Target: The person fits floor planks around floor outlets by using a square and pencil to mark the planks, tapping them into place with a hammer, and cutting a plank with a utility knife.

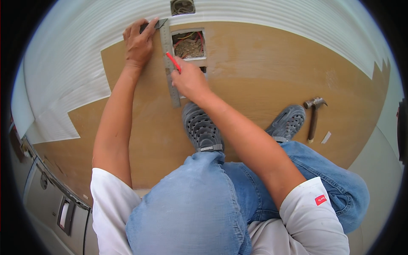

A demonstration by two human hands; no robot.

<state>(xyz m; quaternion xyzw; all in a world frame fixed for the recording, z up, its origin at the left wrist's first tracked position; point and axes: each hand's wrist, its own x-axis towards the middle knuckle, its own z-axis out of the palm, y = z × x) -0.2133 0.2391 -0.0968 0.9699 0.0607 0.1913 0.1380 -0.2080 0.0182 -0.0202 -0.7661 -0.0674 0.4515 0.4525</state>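
Note:
A metal try square [166,63] lies on a tan wooden board [255,55], its long ruled blade running toward my foot. My left hand [138,44] is closed round the dark stock at the square's far end. In my right hand [190,78] is a red pencil [173,62], its tip over the blade. That hand rests against the blade's right edge. Just right of the square, a cut-out opening [188,44] shows rubble and red and yellow wires. A smaller opening [203,69] below it is partly hidden by my right hand.
A claw hammer [313,117] lies at the right, with a small white strip [326,137] beside it. My feet in grey clogs [202,126] stand on the board. White ribbed sheeting [272,12] borders it, with another wire-filled box [182,7] at the far edge.

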